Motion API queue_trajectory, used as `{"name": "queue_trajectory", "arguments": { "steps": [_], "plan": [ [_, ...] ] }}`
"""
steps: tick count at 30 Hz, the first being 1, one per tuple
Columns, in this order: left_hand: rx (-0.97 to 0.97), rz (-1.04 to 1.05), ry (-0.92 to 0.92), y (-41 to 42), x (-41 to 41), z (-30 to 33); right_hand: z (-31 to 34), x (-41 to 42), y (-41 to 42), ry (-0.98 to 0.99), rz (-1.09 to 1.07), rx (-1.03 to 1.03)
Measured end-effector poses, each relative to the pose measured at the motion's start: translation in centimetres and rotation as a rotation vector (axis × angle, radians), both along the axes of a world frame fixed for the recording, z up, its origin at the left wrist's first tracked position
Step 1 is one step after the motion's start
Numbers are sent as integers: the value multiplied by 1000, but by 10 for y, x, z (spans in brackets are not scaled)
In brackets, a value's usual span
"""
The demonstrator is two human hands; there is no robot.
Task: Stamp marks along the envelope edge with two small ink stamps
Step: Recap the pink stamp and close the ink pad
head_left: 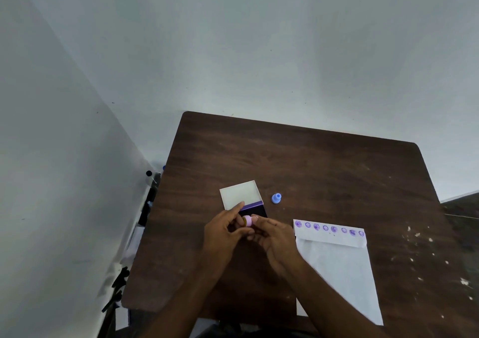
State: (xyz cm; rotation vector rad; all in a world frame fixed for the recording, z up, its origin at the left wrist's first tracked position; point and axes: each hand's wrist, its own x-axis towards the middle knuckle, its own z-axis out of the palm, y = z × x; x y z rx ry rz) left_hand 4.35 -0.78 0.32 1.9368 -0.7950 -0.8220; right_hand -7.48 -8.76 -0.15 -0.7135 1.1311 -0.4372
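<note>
A small pink stamp point(247, 220) is pinched between the fingertips of my left hand point(226, 236) and my right hand point(275, 239), just above the dark ink pad point(255, 211). The pad's pale lid point(239, 194) lies flipped open behind it. A blue stamp point(276, 198) stands alone on the table, to the right of the lid. The white envelope point(337, 267) lies to the right of my hands, and its flap along the far edge carries a row of several purple round marks point(329, 228). My right forearm crosses the envelope's near left corner.
The dark wooden table point(311, 166) has white paint flecks along its right side. It stands in a corner of pale walls. Black gear and a bottle point(153, 182) sit in the gap by the table's left edge.
</note>
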Motion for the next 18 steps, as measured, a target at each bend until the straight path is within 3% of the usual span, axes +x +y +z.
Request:
{"name": "queue_trajectory", "arguments": {
  "steps": [8, 18],
  "plan": [
    [-4, -27, 0, -14, -4, 2, -5, -6, -13, 23, -85, 88],
    [112, -167, -23, -53, -27, -16, -18, -47, -62, 131, -239, 34]
  ]
}}
